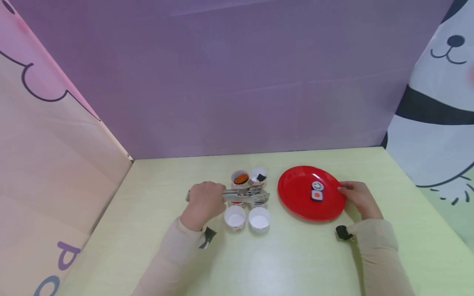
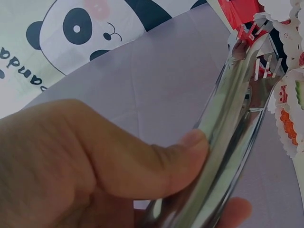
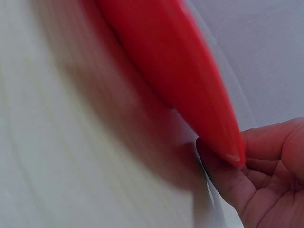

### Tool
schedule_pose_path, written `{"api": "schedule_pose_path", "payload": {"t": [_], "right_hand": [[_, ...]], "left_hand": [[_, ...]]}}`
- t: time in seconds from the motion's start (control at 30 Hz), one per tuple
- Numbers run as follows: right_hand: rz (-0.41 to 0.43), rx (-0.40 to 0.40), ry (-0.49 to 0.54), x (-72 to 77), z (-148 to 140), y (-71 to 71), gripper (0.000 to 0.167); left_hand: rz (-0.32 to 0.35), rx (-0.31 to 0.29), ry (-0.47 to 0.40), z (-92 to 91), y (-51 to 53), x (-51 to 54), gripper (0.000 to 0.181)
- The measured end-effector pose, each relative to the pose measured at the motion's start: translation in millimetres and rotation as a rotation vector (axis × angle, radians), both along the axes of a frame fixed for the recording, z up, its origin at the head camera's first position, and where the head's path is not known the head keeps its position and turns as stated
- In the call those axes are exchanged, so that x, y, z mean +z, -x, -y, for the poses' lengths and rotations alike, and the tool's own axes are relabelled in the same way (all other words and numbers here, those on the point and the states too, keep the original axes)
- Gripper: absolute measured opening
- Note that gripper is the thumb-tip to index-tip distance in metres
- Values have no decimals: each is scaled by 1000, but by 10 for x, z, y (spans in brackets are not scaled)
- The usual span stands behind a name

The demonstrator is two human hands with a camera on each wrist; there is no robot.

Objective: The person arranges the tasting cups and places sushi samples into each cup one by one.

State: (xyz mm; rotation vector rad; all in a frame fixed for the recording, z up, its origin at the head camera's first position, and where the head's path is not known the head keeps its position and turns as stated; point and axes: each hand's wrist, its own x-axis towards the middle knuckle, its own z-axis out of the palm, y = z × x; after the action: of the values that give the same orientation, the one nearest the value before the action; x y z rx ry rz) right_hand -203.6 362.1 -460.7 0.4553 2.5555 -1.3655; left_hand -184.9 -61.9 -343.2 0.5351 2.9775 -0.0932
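Note:
My left hand (image 1: 206, 201) grips a pair of metal tongs (image 1: 240, 195), whose tips lie over the middle cups. In the left wrist view the thumb presses along one arm of the tongs (image 2: 223, 137), and a bit of red shows by the slotted tips. My right hand (image 1: 360, 198) pinches the right rim of a red plate (image 1: 296, 201). In the right wrist view the thumb and fingers hold the edge of the plate (image 3: 175, 61). Two small sushi-like pieces lie on the plate: a round one (image 1: 317, 186) and a squarish one with an orange centre (image 1: 317, 195).
Small white cups stand in two columns left of the plate. An orange-topped piece (image 1: 241, 178) sits in the back left cup, a black-and-white piece (image 1: 261, 177) in the back right. The front left cup (image 1: 235, 217) and front right cup (image 1: 259, 218) show white insides. A purple backdrop (image 1: 237, 82) rises behind the table.

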Motion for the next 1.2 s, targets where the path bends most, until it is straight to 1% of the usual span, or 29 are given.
{"api": "schedule_pose_path", "payload": {"t": [0.23,0.53,0.8,0.97,1.1,1.2], "right_hand": [[-11,-3,0,-10,3,-2,51],[21,15,-2,12,-11,-31,57],[15,16,-14,2,-15,-30,57],[5,26,-29,6,-11,-26,56],[0,30,-33,4,-15,-16,55],[4,14,-31,4,-10,2,53]], "left_hand": [[8,2,-10,1,-1,1,5],[31,8,-4,-3,-1,14,12],[48,19,-5,-8,3,19,13],[38,5,-22,16,-8,23,12],[23,-9,-55,38,-26,46,14],[6,-23,-82,17,-25,45,20]]}}
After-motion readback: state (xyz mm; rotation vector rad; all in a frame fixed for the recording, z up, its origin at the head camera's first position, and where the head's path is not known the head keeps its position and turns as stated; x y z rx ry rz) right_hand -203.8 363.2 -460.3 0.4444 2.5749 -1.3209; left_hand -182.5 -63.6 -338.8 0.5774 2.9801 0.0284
